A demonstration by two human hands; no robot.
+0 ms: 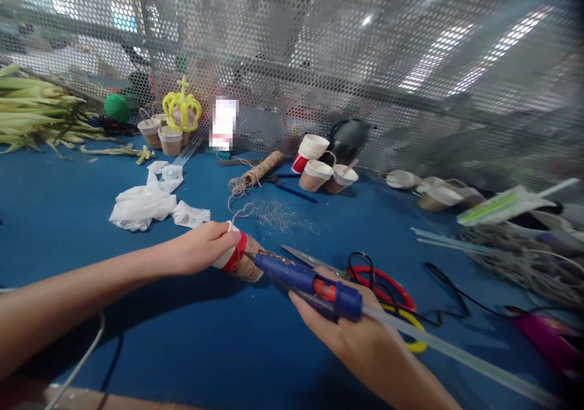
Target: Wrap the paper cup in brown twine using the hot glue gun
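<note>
My left hand point(203, 249) grips a paper cup point(240, 253), red and white, which lies tilted on its side. Brown twine is wound round its lower part, and a loose strand runs back to a roll of twine point(262, 170). In my right hand point(351, 325) is a blue hot glue gun point(305, 279), with a long clear glue stick point(447, 349) sticking out of its rear. The gun's nozzle points at the cup, close to the edge of the wound twine; whether it touches, I cannot tell. Scissors point(401, 291) with red and yellow handles lie behind my right hand.
Crumpled white tissue point(143, 206) lies left of the cup. Blue-handled pliers point(296, 192) and twine-wrapped cups point(316, 176) stand farther back. Several small baskets point(171, 140), a green yarn ball point(117, 108) and husks point(36, 112) are far left. Grey cord point(515, 258) is piled right. A perforated metal screen point(292, 63) closes the back.
</note>
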